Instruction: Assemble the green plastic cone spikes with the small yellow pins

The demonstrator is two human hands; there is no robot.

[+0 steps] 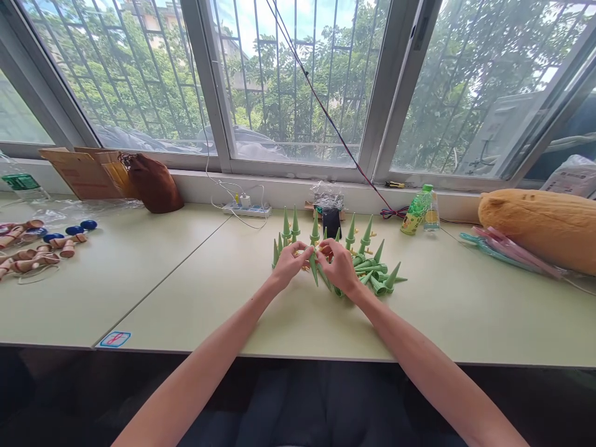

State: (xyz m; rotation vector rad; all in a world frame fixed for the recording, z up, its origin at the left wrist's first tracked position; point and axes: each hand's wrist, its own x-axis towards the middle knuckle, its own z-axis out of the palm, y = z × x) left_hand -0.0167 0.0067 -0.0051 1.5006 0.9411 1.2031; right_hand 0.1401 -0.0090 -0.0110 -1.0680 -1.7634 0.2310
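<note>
My L hand [289,264] & R hand [341,266] both pinch one cone [313,272], fingers curled tight; upright cones [294,225] far look done, pile [379,278] right prob. still to do.

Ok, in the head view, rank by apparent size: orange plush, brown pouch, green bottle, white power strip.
1. orange plush, though the frame edge cuts it off
2. brown pouch
3. green bottle and white power strip: too alike to rank; one tall, one long and flat.
</note>
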